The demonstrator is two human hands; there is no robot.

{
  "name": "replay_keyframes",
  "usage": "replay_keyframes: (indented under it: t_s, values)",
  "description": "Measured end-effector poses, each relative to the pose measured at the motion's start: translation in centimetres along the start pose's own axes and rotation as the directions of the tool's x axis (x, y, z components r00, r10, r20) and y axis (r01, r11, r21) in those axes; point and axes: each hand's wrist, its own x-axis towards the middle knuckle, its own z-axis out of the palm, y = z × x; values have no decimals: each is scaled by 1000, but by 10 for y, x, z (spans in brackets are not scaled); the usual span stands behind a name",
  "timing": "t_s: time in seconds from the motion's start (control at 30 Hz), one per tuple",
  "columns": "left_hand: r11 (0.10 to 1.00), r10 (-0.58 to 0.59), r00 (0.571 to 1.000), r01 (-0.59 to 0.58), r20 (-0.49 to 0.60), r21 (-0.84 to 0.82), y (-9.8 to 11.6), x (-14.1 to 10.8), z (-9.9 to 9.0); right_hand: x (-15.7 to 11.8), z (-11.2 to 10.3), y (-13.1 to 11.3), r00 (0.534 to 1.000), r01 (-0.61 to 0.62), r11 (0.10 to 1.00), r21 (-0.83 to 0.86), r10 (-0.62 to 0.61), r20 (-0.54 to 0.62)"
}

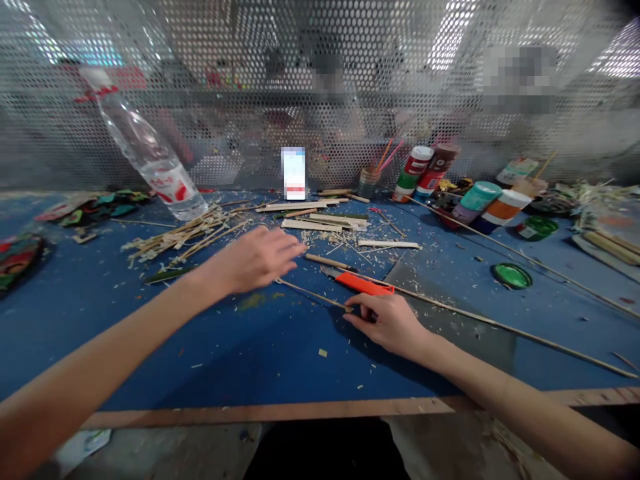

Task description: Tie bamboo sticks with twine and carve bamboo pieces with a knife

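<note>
Pinching a thin stick [315, 294]

Holds the right end between thumb and forefinger of the right hand [393, 321], at the near middle of the blue table [210, 363]. Stretches out the left hand [257, 259], fingers loosely spread, close by the left end; cannot tell about contact there. Has an orange cutter [364, 285] just beyond the right hand, a heap of strips [193, 237] farther left.

The top of the frame is being filled by a perforated metal screen [230, 127], brightly lit at upper right; grey floor [185, 450] is being glimpsed below the blue bench [210, 363].
</note>
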Motion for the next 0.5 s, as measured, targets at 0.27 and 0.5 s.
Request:
replay_keyframes:
  t_s: [0.27,0.5]
  values:
    - [779,-592,706,378,-390,-500,-42,-58,-34,2,-5,-3,997,-69,998,14,69,20]
    - [597,-789,409,337,-457,-728,5,-85,-15,6,-11,-33,967,253,967,-7,-253,8]
